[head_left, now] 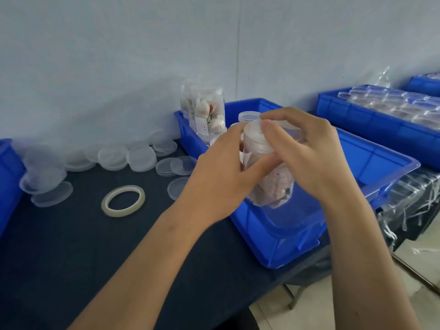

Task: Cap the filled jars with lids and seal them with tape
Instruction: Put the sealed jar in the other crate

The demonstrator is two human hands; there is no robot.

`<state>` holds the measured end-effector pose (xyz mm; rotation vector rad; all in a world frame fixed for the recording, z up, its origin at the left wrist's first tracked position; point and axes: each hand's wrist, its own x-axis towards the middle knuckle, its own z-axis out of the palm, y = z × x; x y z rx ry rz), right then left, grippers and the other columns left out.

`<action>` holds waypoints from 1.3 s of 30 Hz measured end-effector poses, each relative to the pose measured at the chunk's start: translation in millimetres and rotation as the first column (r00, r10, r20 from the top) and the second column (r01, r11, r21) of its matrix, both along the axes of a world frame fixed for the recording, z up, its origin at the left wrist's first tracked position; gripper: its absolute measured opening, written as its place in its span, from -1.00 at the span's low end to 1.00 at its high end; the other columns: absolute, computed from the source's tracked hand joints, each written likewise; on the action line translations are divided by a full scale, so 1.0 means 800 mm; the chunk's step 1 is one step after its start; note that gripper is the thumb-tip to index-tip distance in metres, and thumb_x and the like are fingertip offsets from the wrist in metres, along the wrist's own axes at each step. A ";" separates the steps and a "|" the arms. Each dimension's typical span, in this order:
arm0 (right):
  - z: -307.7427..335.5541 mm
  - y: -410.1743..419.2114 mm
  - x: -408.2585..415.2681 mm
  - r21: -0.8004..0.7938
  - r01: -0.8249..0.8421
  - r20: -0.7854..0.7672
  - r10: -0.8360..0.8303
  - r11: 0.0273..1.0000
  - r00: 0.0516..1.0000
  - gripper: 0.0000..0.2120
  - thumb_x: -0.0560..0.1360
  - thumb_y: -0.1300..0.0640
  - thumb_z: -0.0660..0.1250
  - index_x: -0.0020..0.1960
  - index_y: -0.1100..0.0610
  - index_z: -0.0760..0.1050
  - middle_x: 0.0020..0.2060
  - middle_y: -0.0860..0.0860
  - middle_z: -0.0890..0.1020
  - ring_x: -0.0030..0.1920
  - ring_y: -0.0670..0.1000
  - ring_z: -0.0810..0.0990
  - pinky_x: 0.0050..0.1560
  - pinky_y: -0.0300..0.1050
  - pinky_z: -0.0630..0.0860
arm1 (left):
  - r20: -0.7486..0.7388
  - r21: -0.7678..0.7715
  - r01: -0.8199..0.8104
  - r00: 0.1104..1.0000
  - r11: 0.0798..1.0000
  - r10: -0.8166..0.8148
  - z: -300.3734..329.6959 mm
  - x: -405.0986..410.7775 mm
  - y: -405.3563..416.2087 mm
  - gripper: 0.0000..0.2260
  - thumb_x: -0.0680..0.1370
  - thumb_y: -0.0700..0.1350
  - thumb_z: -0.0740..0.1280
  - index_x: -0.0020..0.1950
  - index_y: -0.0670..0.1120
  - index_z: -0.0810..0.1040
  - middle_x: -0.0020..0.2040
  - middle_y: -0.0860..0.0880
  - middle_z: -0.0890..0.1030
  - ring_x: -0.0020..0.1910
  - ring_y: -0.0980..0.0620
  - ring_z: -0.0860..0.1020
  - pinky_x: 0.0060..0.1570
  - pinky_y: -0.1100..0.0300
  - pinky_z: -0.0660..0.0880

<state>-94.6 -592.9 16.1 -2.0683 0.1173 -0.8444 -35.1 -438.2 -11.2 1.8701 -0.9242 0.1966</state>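
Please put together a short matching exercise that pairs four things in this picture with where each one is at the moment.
Things:
1. ring-shaped roll of clear tape
2. clear plastic jar packed with pale contents
3. loose clear round plastic lids
4. upright filled clear jars

Places:
A. at the far end of the nearest blue plastic bin
B. held between the left hand and right hand
C. lying flat on the dark tablecloth, left of the hands
D. scattered along the back of the table near the wall

Pairs: 1-C, 2-B, 3-D, 4-A
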 end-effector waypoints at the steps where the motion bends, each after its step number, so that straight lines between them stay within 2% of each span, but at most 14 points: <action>1: -0.002 -0.003 -0.003 0.016 0.006 0.014 -0.007 1.000 1.000 -0.79 0.51 -0.19 0.31 0.05 -0.24 0.67 -0.07 -0.25 0.72 -0.01 -0.18 0.68 -0.06 -0.15 0.57 | 0.006 0.027 -0.013 1.000 1.000 0.013 0.001 0.000 -0.002 -0.45 0.47 0.54 0.27 0.37 0.32 0.42 0.12 0.35 0.59 0.01 0.27 0.62 -0.14 0.34 0.51; 4: -0.006 -0.009 -0.006 0.053 0.015 0.051 -0.018 0.998 0.999 -0.78 0.51 -0.18 0.28 0.00 -0.22 0.69 -0.08 -0.22 0.73 -0.04 -0.14 0.70 -0.07 -0.08 0.58 | 0.015 0.089 -0.045 0.999 0.995 0.044 0.005 -0.001 -0.008 -0.37 0.44 0.61 0.24 0.38 0.29 0.45 0.06 0.28 0.60 -0.02 0.24 0.62 -0.13 0.26 0.51; 9: -0.014 -0.022 -0.005 0.049 0.065 0.079 -0.069 0.997 0.995 -0.76 0.53 -0.15 0.25 -0.02 -0.22 0.70 -0.12 -0.23 0.73 -0.05 -0.16 0.69 -0.10 -0.09 0.55 | -0.029 0.166 -0.013 0.999 0.986 0.018 0.011 0.003 -0.021 -0.42 0.46 0.57 0.29 0.30 0.23 0.51 0.03 0.23 0.63 -0.02 0.27 0.61 -0.14 0.23 0.53; 13: -0.037 -0.027 0.005 0.046 0.026 -0.012 -0.025 0.999 1.000 -0.76 0.53 -0.15 0.27 0.07 -0.22 0.69 -0.09 -0.30 0.71 -0.01 -0.28 0.65 -0.15 -0.42 0.49 | -0.061 0.262 -0.005 0.998 0.965 0.021 -0.001 0.013 -0.019 -0.32 0.44 0.58 0.29 0.36 0.16 0.48 0.03 0.21 0.64 -0.06 0.30 0.61 -0.10 0.15 0.61; 15: -0.055 -0.026 0.010 0.025 -0.010 -0.095 0.012 1.000 0.995 -0.70 0.50 -0.15 0.26 0.17 -0.24 0.66 -0.02 -0.34 0.69 0.06 -0.34 0.60 -0.11 -0.51 0.44 | -0.030 0.337 -0.033 0.998 0.941 0.046 -0.011 0.017 -0.013 -0.25 0.38 0.62 0.28 0.35 0.12 0.46 0.00 0.20 0.63 -0.08 0.33 0.59 -0.18 0.21 0.57; 17: -0.066 -0.026 0.013 0.001 -0.016 -0.210 0.016 1.000 0.978 -0.62 0.48 -0.16 0.24 0.26 -0.28 0.61 0.05 -0.29 0.67 0.10 -0.29 0.59 -0.07 -0.40 0.47 | -0.006 0.349 -0.039 0.999 0.936 0.043 -0.023 0.020 -0.009 -0.28 0.40 0.57 0.35 0.34 0.08 0.49 0.08 0.20 0.60 0.00 0.28 0.58 -0.13 0.25 0.53; 19: -0.069 -0.027 0.016 -0.092 0.001 -0.364 -0.035 0.996 0.931 -0.59 0.49 -0.19 0.19 0.30 -0.32 0.55 0.10 -0.21 0.66 0.12 -0.13 0.60 -0.01 -0.18 0.48 | 0.007 0.350 -0.037 0.999 0.936 0.037 -0.031 0.021 -0.008 -0.29 0.43 0.47 0.43 0.40 0.03 0.53 0.23 0.16 0.50 0.19 0.23 0.48 0.03 0.24 0.46; 21: -0.067 -0.028 0.014 -0.215 -0.005 -0.508 -0.108 0.977 0.855 -0.58 0.52 -0.23 0.11 0.34 -0.38 0.48 0.19 -0.14 0.64 0.17 0.06 0.56 0.06 0.03 0.45 | -0.038 0.372 0.003 0.999 0.928 0.012 -0.035 0.020 -0.011 -0.33 0.45 0.38 0.49 0.44 0.06 0.54 0.27 0.16 0.45 0.21 0.22 0.46 0.03 0.30 0.42; 25: -0.063 -0.022 0.009 -0.321 -0.046 -0.619 -0.173 0.946 0.766 -0.61 0.63 -0.23 -0.02 0.42 -0.47 0.27 0.30 -0.12 0.59 0.19 0.08 0.53 0.02 0.07 0.34 | -0.080 0.354 0.042 0.997 0.934 -0.015 -0.039 0.011 -0.014 -0.49 0.47 0.22 0.55 0.35 0.09 0.56 0.25 0.14 0.47 0.12 0.19 0.54 0.04 0.22 0.52; 28: -0.058 -0.020 0.004 -0.401 -0.059 -0.646 -0.237 0.914 0.726 -0.58 0.64 -0.28 -0.09 0.49 -0.45 0.18 0.41 -0.10 0.51 0.31 0.12 0.52 0.05 0.09 0.33 | -0.065 0.348 0.036 0.998 0.937 -0.015 -0.041 0.006 -0.013 -0.56 0.48 0.19 0.54 0.29 0.09 0.55 0.23 0.15 0.45 0.12 0.19 0.51 -0.01 0.29 0.47; 32: -0.048 -0.005 -0.004 -0.537 -0.052 -0.597 -0.336 0.842 0.729 -0.43 0.58 -0.32 -0.07 0.58 -0.31 0.16 0.41 -0.08 0.48 0.34 0.11 0.49 0.05 0.06 0.32 | -0.011 0.337 0.030 1.000 0.941 -0.028 -0.046 0.003 -0.010 -0.63 0.48 0.14 0.54 0.20 0.08 0.54 0.18 0.16 0.47 0.17 0.16 0.48 0.07 0.16 0.53; 35: -0.039 0.022 0.004 -0.648 -0.009 -0.409 -0.338 0.761 0.847 -0.48 0.59 -0.02 0.11 0.56 -0.17 0.31 0.39 -0.04 0.52 0.31 0.14 0.49 0.07 0.03 0.31 | -0.021 0.344 0.084 0.996 0.935 -0.082 -0.041 0.004 -0.004 -0.58 0.46 0.13 0.57 0.23 0.12 0.51 0.13 0.20 0.56 0.12 0.17 0.56 0.10 0.04 0.62; 37: -0.036 0.051 0.019 -0.637 -0.021 -0.295 -0.218 0.771 0.930 -0.39 0.49 0.16 0.08 0.51 -0.12 0.43 0.35 -0.05 0.56 0.28 0.13 0.51 0.11 0.02 0.35 | -0.058 0.309 0.141 0.990 0.941 -0.129 -0.034 0.011 0.010 -0.59 0.47 0.06 0.56 0.23 0.11 0.48 0.00 0.22 0.61 0.01 0.19 0.63 0.04 0.15 0.63; 39: -0.035 0.083 0.039 -0.514 -0.069 -0.213 -0.049 0.855 0.976 -0.32 0.44 0.21 0.01 0.47 -0.13 0.49 0.33 -0.09 0.58 0.29 0.06 0.53 0.20 -0.03 0.41 | -0.016 0.253 0.096 0.995 0.963 -0.096 -0.028 0.023 0.037 -0.60 0.46 -0.01 0.47 0.27 0.01 0.51 -0.08 0.26 0.58 -0.04 0.21 0.63 -0.03 0.34 0.56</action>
